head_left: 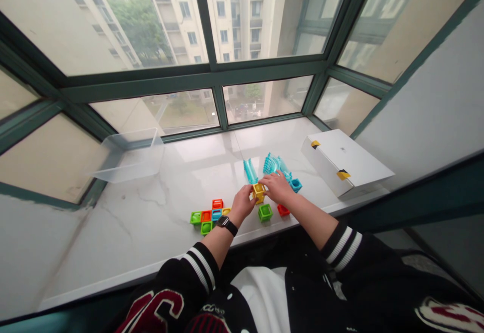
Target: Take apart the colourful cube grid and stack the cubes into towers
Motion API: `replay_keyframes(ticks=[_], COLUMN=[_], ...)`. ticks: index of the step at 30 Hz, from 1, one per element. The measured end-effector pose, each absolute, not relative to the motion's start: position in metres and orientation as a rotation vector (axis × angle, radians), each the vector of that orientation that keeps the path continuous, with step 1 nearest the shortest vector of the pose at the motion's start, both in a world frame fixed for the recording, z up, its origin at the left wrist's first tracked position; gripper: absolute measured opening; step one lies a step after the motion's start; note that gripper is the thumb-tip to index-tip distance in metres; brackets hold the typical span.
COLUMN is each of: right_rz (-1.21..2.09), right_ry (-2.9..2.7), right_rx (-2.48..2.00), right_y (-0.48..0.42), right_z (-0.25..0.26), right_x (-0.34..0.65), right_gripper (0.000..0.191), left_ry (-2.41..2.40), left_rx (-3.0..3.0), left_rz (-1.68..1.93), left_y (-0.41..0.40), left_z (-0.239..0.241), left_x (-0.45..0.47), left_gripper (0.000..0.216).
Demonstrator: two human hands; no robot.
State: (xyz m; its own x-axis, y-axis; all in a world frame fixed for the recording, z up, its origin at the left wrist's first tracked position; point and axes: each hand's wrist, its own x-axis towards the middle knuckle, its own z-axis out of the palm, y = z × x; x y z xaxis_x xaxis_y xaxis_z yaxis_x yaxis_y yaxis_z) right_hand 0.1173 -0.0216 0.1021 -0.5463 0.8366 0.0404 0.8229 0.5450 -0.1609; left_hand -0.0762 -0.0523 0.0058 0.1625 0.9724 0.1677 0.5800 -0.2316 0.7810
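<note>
Between both hands stands a yellow toy block (259, 192), a hollow cube. My left hand (244, 203) is closed on its left side, while the fingers of my right hand (277, 187) grip its upper right. Just beyond it lies a clear blue track piece (249, 171). More curved blue track (273, 163) lies behind my right hand, with a blue block (296, 185) at its right end. A green block (265, 212) sits nearer me, and a red block (283, 210) is partly hidden by my right forearm.
Left of my left wrist is a group of joined colored blocks (206, 216). A clear plastic bin (130, 164) stands at the far left of the white marble sill (170, 252). On the right is a white box (348, 159) with yellow-black tape. Windows (264, 20) rise behind.
</note>
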Motion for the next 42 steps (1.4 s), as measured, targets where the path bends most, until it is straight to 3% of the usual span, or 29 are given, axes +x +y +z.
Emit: replay_keyframes(ticks=[18,23,31,36,42], right_rz=[0.172,0.153,0.123,0.128,0.162], right_ry=[-2.670,-2.671,-2.662,-2.633,-2.628], right_rx=[-1.477,-1.485,-1.494,-1.513,-1.506], right_y=[-0.021,-0.023,-0.023,-0.023,-0.023], right_z=[0.101,0.102,0.097,0.093,0.091], right_x=[0.116,0.116,0.117,0.117,0.119], right_gripper=[0.037,0.038,0.039,0.036,0.038], left_ry=[1.476,1.424,1.584,1.745,1.943], left_rx=[1.742,1.727,1.517,1.266,1.190], left_rz=[0.957,0.968,1.116,1.157,1.093], left_y=[-0.052,-0.057,-0.104,-0.158,-0.225], left_z=[0.007,0.012,0.024,0.026,0.011], left_x=[-0.072,-0.079,-0.162,-0.223,-0.271], left_gripper=[0.040,0.047,0.037,0.054,0.056])
